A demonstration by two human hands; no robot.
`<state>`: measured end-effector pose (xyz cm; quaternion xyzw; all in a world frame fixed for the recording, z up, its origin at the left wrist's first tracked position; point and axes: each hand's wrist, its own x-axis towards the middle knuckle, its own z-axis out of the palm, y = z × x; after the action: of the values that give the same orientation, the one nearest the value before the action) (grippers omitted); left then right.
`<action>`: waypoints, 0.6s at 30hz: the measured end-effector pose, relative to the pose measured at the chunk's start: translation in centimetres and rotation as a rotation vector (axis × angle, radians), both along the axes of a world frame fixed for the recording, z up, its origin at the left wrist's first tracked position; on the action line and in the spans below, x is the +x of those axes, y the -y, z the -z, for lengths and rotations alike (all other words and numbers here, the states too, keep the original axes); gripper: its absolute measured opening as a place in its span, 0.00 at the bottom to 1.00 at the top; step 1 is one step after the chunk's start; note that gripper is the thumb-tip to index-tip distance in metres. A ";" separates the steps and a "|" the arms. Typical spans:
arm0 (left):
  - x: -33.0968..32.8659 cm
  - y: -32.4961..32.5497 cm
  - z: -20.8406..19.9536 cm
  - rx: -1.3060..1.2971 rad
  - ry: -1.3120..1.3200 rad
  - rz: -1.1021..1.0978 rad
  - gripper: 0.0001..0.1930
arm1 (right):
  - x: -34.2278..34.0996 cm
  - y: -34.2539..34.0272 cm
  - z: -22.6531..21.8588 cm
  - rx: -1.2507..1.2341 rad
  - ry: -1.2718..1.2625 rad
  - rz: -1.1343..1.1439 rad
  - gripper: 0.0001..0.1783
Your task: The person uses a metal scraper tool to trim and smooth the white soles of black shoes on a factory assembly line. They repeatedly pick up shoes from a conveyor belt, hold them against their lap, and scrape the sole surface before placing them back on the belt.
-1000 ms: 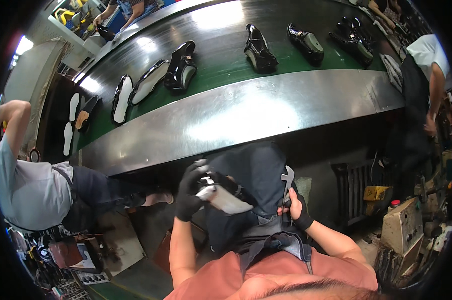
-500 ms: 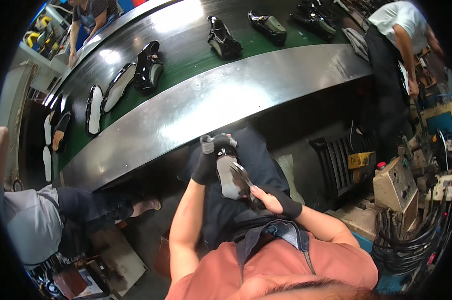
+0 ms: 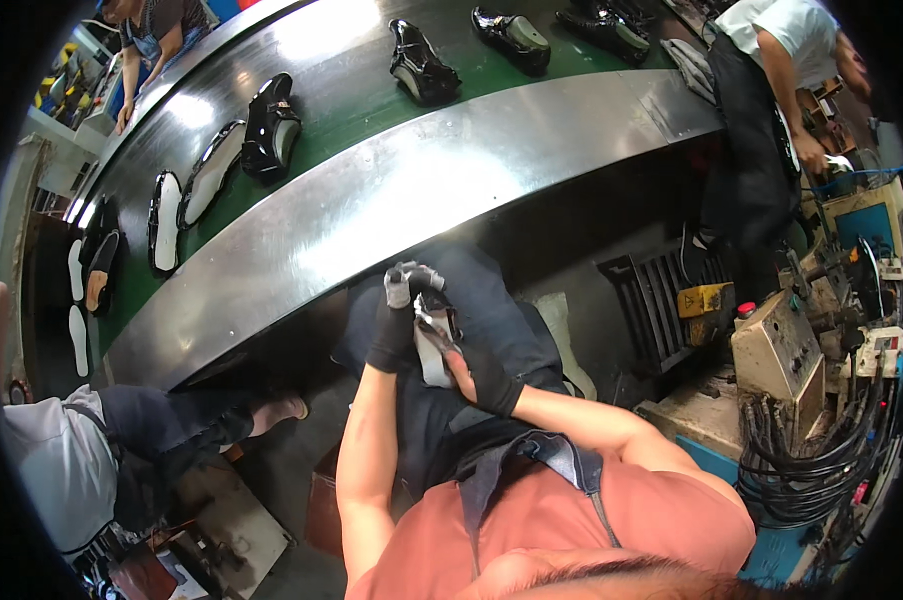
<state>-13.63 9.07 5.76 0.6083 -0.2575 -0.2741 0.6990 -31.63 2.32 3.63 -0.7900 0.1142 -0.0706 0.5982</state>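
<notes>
Over my lap, my left hand, in a black fingerless glove with pale wraps on the fingers, grips the far end of a black shoe upper on a last. The shoe lies with its pale grey sole face up. Closed around a shiny metal tool that looks like pincers is my right hand, also in a black fingerless glove. The tool's head is at the sole's far part, close to my left fingers. Its handles are mostly hidden by my right hand.
Beyond a steel ledge, a green conveyor belt carries several glossy black shoes and pale insoles. Co-workers stand at far left and right; another sits at left. At right are a control box, black cables and a slatted black rack.
My right hand and the pincers have moved up the sole toward my left hand. The shoe sits slightly further left, and the whole view has shifted a little.
</notes>
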 end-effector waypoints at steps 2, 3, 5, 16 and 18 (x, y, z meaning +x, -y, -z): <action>0.2 -0.3 0.7 -0.070 -0.143 -0.017 0.41 | 0.2 0.3 -0.3 0.028 -0.027 -0.034 0.22; -0.5 -0.7 -1.2 -0.027 0.112 0.036 0.41 | -0.6 0.8 -0.3 0.081 -0.041 -0.055 0.22; -0.8 -1.5 -1.1 -0.062 0.082 0.029 0.41 | -0.7 2.1 -3.3 0.273 -0.165 -0.165 0.24; -3.8 -0.4 -2.3 0.015 0.036 -0.146 0.37 | -1.9 0.9 -3.1 0.044 -0.181 -0.054 0.16; -3.9 -1.0 -1.2 -0.066 -0.264 -0.132 0.30 | -2.0 -0.1 -0.9 -0.030 -0.032 -0.029 0.10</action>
<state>-17.51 10.10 7.00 0.5593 -0.1317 -0.2968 0.7627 -33.68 2.44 4.55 -0.8015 0.1114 -0.0510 0.5853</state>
